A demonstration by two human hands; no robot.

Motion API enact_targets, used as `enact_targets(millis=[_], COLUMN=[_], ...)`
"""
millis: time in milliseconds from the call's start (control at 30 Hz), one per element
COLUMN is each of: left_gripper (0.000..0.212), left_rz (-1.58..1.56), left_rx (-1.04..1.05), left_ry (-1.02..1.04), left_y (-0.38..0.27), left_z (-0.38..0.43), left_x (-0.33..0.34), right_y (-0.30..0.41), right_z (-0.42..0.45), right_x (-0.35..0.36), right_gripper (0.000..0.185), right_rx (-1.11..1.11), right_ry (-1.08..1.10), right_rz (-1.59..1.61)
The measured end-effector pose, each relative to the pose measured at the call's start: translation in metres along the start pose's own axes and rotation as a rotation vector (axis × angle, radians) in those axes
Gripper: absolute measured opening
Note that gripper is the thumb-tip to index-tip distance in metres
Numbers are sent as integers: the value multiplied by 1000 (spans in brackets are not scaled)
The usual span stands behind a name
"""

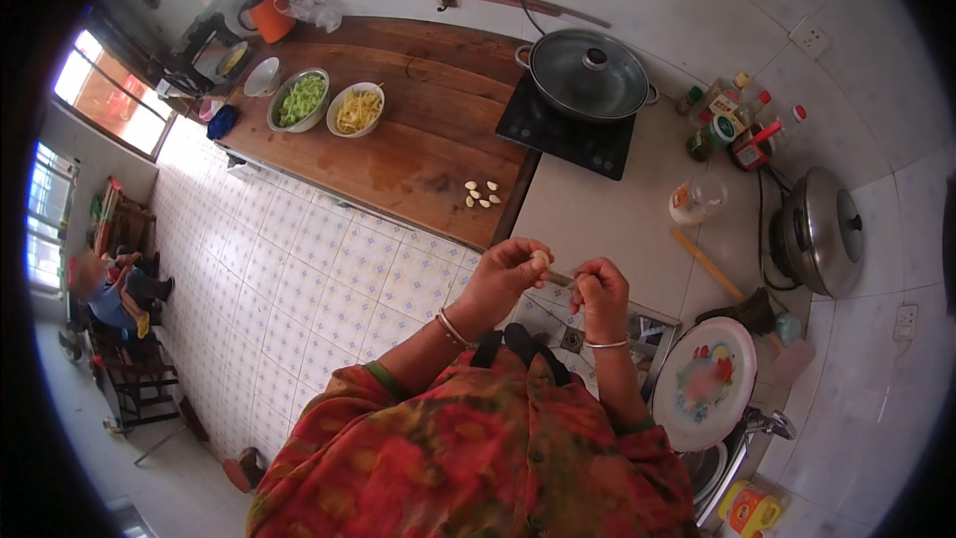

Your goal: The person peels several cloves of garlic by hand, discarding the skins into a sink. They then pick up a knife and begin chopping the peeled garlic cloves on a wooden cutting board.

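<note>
Near the edge of the counter, my left hand (514, 267) pinches a pale garlic clove (540, 258) between thumb and fingertips. Just to its right, my right hand (600, 290) has its thumb and fingers pressed together; whether a bit of skin is between them is too small to tell. Several peeled garlic cloves (484, 202) lie on the wooden counter (418, 142) beyond my left hand. Farther left stand a bowl of chopped green vegetable (301, 101), a white bowl of yellow shreds (358, 112) and a white bowl (263, 78).
A lidded pan (590, 75) sits on a black induction cooker (609, 153). Bottles (736, 104), a glass jar (702, 198) and an electric pan (821, 232) stand rightward. An enamel tray (706, 381) leans over the sink. A person (112, 299) sits at the far left.
</note>
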State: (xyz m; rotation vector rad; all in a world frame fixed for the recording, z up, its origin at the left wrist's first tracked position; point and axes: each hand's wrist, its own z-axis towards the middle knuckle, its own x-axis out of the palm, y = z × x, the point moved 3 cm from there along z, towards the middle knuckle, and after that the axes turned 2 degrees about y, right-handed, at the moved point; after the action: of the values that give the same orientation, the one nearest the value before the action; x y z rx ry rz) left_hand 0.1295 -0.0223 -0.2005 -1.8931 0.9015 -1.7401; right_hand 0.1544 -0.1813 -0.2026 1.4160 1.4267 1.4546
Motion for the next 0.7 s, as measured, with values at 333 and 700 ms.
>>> enact_targets(millis=[333, 700], left_gripper=[17, 17], left_rz=[34, 261], left_rx=[36, 143], left_ry=[16, -49], left_y=[1, -1], left_z=[8, 4], left_x=[-3, 3], right_y=[-1, 4], right_z=[-4, -1], right_x=[5, 20], right_gripper=[20, 20], right_rx=[42, -94], right_ry=[92, 133], right_rz=[80, -161])
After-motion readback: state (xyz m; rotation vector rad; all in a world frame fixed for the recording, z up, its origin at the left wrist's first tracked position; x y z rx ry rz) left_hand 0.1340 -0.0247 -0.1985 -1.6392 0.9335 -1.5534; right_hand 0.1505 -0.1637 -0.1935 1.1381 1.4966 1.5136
